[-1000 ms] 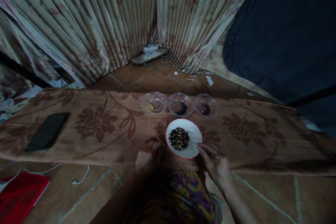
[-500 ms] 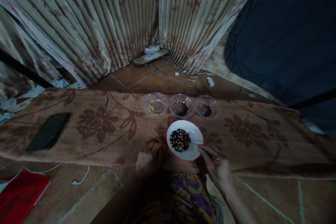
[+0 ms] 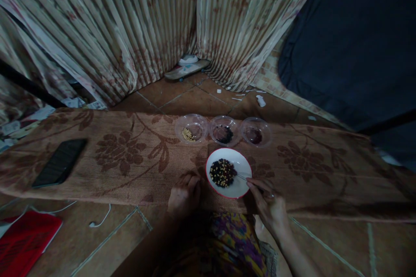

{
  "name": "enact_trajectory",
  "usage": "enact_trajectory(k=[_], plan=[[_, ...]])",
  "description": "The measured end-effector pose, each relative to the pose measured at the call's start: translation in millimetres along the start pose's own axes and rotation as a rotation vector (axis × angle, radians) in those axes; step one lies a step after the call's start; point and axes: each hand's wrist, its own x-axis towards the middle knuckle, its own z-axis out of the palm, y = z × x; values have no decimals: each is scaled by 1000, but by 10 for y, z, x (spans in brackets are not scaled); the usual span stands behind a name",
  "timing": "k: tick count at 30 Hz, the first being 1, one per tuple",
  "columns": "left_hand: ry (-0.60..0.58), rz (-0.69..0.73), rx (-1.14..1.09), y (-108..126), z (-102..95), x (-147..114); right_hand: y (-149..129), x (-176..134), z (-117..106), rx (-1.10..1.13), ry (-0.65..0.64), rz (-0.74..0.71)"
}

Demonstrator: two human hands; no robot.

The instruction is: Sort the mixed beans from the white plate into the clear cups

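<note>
A white plate [image 3: 239, 187] with a red rim holds a mixed heap of black, dark red and yellow beans [image 3: 222, 173]. My right hand [image 3: 268, 197], closed on thin metal tweezers [image 3: 241, 177], is at the plate's right edge, and the tips reach the heap's right side. Left of the plate, my left hand [image 3: 184, 194] rests on the cloth with its fingers curled in, apparently around nothing. Behind the plate stand three clear plastic bowls in a row: the left bowl [image 3: 199, 122] has yellow beans, the middle bowl [image 3: 218, 122] black beans, the right bowl [image 3: 264, 126] dark red beans.
A brown flowered cloth [image 3: 312, 190] covers the long, narrow table. A black phone [image 3: 60, 163] lies at its left end. Beyond are striped curtains [image 3: 156, 21], a skateboard [image 3: 186, 70] and white scraps on the tiled floor. A red bag [image 3: 27, 242] and white earphone cord lie front left.
My right hand and the tweezers have shifted slightly to the right, the tips staying at the heap's right edge. My left hand and the bowls look unmoved.
</note>
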Motion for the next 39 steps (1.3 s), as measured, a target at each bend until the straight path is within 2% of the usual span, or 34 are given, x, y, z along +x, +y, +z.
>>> enact_trajectory(k=[7,14,28,33,39], plan=[[-9,-11,-1,-25,33,-13,4,26,-46,48,45,80],[0,-3,-23,-32,39,-16,-2,65,-82,36,-25,120],[-17,-11,-42,-37,42,-23,9,-10,-9,9,-12,54],[-14,-3,-31,-36,37,-22,33,-9,11,-40,44,-2],[-8,5,-1,-47,53,-25,66,-8,2,-35,32,-83]])
